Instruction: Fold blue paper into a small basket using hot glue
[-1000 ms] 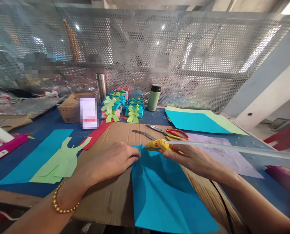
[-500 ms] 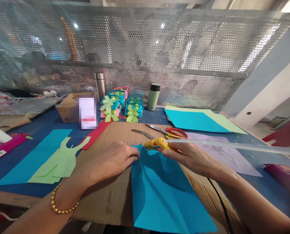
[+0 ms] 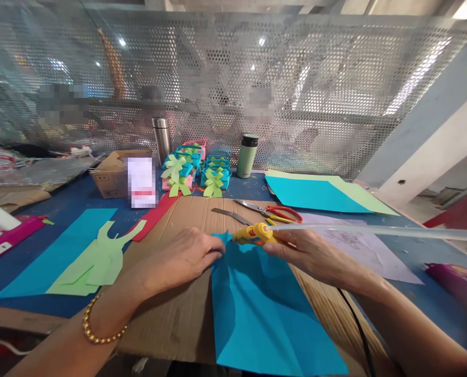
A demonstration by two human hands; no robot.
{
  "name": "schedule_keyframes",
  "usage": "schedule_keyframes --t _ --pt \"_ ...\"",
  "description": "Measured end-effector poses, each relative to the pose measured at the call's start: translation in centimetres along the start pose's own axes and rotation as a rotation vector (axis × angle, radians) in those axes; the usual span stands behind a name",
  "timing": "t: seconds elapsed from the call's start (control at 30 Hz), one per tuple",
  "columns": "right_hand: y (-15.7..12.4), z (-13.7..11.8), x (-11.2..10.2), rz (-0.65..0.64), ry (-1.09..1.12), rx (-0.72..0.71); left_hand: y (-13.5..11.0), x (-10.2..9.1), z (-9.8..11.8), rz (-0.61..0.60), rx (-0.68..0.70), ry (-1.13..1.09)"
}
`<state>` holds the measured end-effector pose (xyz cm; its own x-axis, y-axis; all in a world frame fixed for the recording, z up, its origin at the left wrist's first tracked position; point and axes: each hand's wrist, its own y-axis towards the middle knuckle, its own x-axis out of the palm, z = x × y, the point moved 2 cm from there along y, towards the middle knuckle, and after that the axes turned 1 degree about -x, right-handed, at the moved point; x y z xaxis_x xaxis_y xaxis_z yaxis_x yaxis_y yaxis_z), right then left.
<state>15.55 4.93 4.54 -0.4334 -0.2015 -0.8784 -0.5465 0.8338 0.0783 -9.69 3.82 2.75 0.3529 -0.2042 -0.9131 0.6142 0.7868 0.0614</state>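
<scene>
A creased blue sheet of paper (image 3: pixel 268 314) lies on brown cardboard (image 3: pixel 170 324) in front of me. Its far left corner is pinched in the closed fingers of my left hand (image 3: pixel 196 250). My right hand (image 3: pixel 307 250) is wrapped round a yellow hot glue gun (image 3: pixel 252 234) with a long clear glue stick (image 3: pixel 375 230) sticking out of its back. The gun's nozzle points left, at the paper's far edge, close to my left fingertips. Whether the nozzle touches the paper I cannot tell.
Red-handled scissors (image 3: pixel 284 213) and a metal blade (image 3: pixel 231 214) lie beyond the paper. Small paper baskets (image 3: pixel 217 178) stand between a steel flask (image 3: pixel 161 141) and a green tumbler (image 3: pixel 248 157). Green cutouts (image 3: pixel 95 262) lie left; blue sheets (image 3: pixel 319 193) lie back right. A black cord (image 3: pixel 357 324) trails below my right forearm.
The glue gun and my right hand have shifted very slightly to the right, and the glue stick's far end sits a little higher. My left hand has stayed put on the paper.
</scene>
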Motion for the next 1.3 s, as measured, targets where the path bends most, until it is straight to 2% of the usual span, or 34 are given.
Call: schedule_keyframes --t 0.37,0.57,0.87,1.3 --pt "0.25 0.17 0.26 -0.001 -0.050 0.036 0.04 -0.11 0.16 -0.014 -0.006 0.005" --pt "-0.09 -0.10 0.03 0.021 -0.024 -0.043 0.02 -0.10 0.16 -0.006 -0.010 0.004" --pt "0.68 0.22 0.50 0.019 -0.094 0.032 0.01 -0.01 0.09 -0.012 -0.009 0.035" --pt "-0.09 -0.30 -0.20 0.014 -0.041 -0.026 0.08 0.07 0.01 -0.005 -0.006 -0.007"
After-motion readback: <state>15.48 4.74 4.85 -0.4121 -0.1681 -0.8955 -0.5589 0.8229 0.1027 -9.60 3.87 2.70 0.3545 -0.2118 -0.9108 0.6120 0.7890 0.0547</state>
